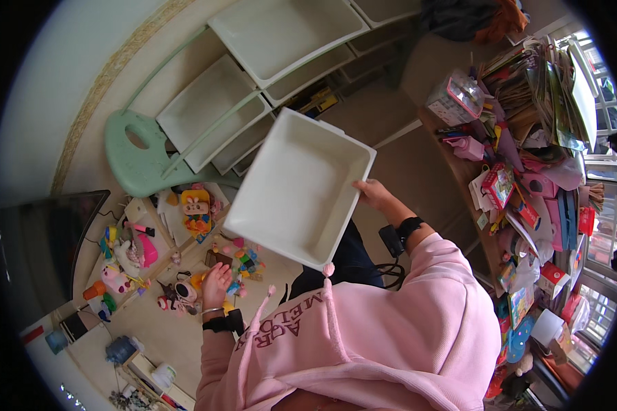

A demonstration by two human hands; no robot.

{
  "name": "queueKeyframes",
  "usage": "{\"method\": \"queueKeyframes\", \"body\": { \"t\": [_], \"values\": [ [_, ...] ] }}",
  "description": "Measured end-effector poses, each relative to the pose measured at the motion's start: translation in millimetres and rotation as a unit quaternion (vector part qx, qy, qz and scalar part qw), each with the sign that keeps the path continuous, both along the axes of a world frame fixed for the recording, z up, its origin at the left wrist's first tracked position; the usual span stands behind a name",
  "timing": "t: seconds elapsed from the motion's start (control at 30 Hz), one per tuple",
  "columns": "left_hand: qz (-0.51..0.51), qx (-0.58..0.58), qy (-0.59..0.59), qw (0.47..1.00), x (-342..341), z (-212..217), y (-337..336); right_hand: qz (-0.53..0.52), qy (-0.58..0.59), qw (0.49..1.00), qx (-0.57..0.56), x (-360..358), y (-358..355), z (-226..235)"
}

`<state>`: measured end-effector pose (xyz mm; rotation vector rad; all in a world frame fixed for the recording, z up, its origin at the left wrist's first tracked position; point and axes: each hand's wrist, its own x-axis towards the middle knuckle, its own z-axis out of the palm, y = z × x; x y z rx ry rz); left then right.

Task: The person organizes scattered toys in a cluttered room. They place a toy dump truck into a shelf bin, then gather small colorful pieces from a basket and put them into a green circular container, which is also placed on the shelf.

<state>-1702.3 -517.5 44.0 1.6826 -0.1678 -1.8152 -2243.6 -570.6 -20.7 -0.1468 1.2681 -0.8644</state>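
My right hand [373, 193] grips the right rim of an empty white plastic bin [298, 188] and holds it up in front of me, tilted so its open side faces me. My left hand [216, 284] reaches down into a scatter of small colourful toys [236, 264] on the floor. Its fingers rest on the toys; whether it holds one I cannot tell. Both arms wear pink sleeves, each with a dark wrist device.
A pale green shelf frame [140, 161] with several white bins [216, 109] stands ahead. More toys and plush figures [127, 257] lie at the left beside a dark screen [44, 246]. A table piled with books and boxes [521, 157] fills the right.
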Motion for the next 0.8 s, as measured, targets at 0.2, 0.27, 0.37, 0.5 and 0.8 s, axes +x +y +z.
{"method": "queueKeyframes", "body": {
  "t": [0.2, 0.27, 0.37, 0.5, 0.8],
  "values": [
    [-0.049, 0.032, 0.0, 0.998, -45, -25, -37, -0.026, 0.05, 0.998, 0.033, -23, 8, -98],
    [-0.053, 0.047, -0.002, 0.998, -55, -29, -48, -0.018, 0.092, 0.995, 0.043, -30, -12, -118],
    [-0.061, 0.06, -0.011, 0.996, -70, -39, -63, -0.029, 0.13, 0.989, 0.07, -48, -45, -140],
    [-0.051, 0.081, -0.04, 0.995, -87, -54, -76, -0.128, 0.121, 0.983, 0.059, -74, -82, -158],
    [-0.033, 0.106, -0.011, 0.994, -153, -79, -87, -0.217, 0.065, 0.972, 0.058, -122, -172, -199]
  ]
}}
